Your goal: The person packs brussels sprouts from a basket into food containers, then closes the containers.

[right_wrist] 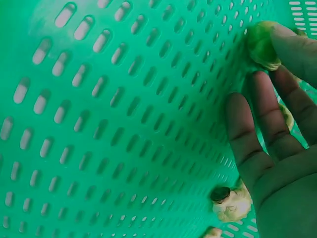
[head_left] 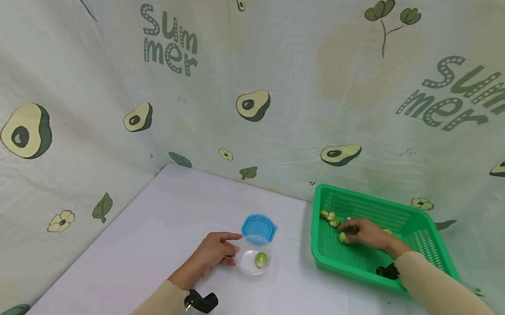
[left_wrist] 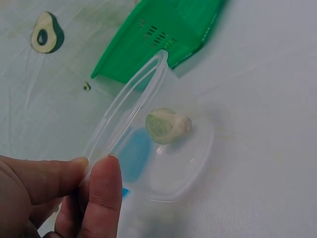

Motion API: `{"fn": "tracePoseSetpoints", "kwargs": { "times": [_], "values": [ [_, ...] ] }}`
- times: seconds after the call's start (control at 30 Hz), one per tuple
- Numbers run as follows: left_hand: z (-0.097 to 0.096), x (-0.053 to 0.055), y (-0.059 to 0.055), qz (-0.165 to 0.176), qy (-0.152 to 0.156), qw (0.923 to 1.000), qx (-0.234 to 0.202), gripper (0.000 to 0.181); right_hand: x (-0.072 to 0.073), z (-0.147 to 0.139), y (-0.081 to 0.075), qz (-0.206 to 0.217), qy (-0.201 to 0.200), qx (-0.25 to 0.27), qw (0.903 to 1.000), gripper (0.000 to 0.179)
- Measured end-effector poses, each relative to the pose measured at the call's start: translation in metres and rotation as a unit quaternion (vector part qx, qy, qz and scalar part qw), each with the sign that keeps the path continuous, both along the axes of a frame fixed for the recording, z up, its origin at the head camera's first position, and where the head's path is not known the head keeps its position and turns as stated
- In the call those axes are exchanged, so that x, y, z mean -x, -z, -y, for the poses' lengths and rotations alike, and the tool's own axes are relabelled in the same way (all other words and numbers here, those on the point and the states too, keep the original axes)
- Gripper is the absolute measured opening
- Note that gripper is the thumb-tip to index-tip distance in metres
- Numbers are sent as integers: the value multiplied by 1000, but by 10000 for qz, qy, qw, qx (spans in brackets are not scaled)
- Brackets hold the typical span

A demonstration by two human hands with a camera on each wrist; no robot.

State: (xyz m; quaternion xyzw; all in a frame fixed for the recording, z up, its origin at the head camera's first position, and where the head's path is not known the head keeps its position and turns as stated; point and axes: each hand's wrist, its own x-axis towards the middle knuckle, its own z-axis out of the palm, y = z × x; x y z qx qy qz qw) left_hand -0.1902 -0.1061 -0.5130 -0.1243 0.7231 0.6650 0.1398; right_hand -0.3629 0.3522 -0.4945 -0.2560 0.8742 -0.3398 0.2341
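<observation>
My left hand (head_left: 215,251) pinches the rim of a clear plastic container (left_wrist: 185,181) between thumb and fingers. Inside that container lies one Brussels sprout (head_left: 260,260), pale green with a whitish stem end in the left wrist view. On the right, my right hand (head_left: 367,235) reaches down into a green perforated basket (head_left: 315,231). Its thumb and fingertips pinch another Brussels sprout (right_wrist: 261,45) close to the basket's surface. Several more Brussels sprouts (head_left: 331,217) sit in the basket beside the hand, some partly hidden behind it.
Just behind the container is a blue lid (head_left: 258,224), lying on the white-covered table (head_left: 187,197). A printed cloth backdrop (head_left: 285,81) rises behind the table and along its left. Each wrist carries a black camera, such as the one on the left (head_left: 202,302).
</observation>
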Motion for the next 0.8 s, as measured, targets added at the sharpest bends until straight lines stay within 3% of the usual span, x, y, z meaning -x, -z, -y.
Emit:
{"fn": "tracePoseSetpoints", "kwargs": {
  "times": [0.3,0.53,0.8],
  "values": [
    [-1,-1,1,-32,-19,10000,-55,45,1,2,-7,-92,-17,-194,9998,35],
    [-3,-1,5,-95,62,9998,-171,47,-12,7,-39,-265,393,36,9989,36],
    [0,-2,2,-157,129,9996,-172,46,-27,18,-69,-416,802,82,9959,45]
  ]
}}
